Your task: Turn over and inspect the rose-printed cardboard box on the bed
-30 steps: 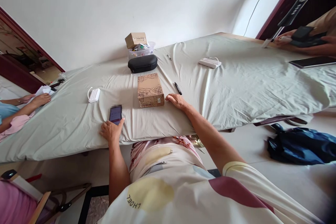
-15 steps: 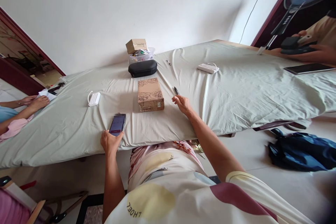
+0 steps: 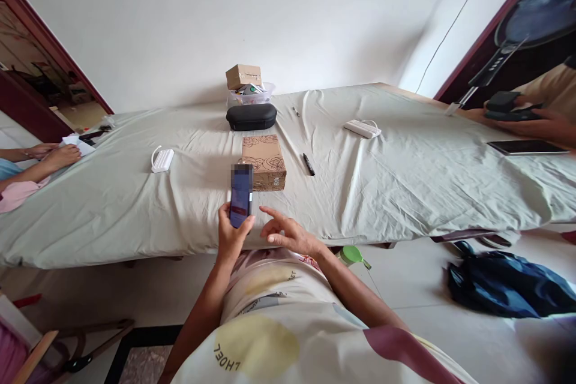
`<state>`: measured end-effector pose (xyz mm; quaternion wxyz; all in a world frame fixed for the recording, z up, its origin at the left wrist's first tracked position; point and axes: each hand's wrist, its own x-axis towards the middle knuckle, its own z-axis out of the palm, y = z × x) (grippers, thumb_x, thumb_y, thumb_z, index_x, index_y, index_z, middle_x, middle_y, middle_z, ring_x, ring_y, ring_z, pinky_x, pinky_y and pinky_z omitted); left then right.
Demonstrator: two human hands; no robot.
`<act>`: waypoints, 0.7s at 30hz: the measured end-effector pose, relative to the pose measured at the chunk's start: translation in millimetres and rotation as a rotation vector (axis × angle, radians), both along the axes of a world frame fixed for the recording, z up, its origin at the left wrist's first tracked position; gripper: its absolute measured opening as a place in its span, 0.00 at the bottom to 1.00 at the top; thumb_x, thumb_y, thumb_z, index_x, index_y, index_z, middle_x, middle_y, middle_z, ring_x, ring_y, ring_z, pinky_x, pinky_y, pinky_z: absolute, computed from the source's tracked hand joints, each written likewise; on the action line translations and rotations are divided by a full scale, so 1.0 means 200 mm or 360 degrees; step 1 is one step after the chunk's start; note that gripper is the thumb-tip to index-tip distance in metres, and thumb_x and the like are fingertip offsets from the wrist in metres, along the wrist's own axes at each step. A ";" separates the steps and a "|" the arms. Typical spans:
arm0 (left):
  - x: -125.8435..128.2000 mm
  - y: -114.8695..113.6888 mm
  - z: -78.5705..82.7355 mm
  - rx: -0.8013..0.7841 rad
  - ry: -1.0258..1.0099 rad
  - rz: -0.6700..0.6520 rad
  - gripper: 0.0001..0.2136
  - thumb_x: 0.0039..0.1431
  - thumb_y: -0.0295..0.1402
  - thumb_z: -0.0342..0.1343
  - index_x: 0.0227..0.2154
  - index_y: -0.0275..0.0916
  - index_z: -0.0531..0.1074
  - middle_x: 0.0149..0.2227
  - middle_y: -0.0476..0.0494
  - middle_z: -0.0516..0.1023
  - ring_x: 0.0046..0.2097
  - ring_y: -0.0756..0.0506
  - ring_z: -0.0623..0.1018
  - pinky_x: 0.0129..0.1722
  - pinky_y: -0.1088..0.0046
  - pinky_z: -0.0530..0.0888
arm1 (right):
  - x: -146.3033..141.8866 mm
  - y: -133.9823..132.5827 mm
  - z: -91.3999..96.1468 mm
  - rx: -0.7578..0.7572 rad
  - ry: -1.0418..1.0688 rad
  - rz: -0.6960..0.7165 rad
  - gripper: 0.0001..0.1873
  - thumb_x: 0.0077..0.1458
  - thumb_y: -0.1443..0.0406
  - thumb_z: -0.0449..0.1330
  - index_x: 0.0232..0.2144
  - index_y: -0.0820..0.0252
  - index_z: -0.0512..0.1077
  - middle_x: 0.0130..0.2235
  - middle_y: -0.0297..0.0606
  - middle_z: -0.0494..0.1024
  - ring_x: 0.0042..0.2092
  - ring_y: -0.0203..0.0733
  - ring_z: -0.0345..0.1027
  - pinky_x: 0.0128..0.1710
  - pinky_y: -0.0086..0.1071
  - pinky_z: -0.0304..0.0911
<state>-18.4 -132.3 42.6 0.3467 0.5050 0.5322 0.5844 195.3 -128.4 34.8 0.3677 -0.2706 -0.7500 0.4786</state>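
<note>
The left hand point(image 3: 231, 236) is curled around the phone point(image 3: 242, 201), in front of the brown box point(image 3: 270, 163). The right hand point(image 3: 294, 236) is half open and empty, near the phone. Before, it was by the black pen point(image 3: 308, 164).

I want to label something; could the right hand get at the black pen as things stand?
Probably yes: the right hand appears to hold nothing, and only cloth shows between it and the black pen, right of the cardboard box.
</note>
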 end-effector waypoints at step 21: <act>0.25 -0.18 0.05 0.0303 -0.0217 -0.0596 0.44 0.60 0.61 0.59 0.71 0.44 0.53 0.70 0.31 0.63 0.70 0.32 0.68 0.64 0.56 0.73 | 0.10 -0.14 0.04 -0.0440 0.0352 -0.0125 0.29 0.62 0.47 0.67 0.58 0.54 0.70 0.38 0.37 0.81 0.36 0.40 0.76 0.39 0.35 0.77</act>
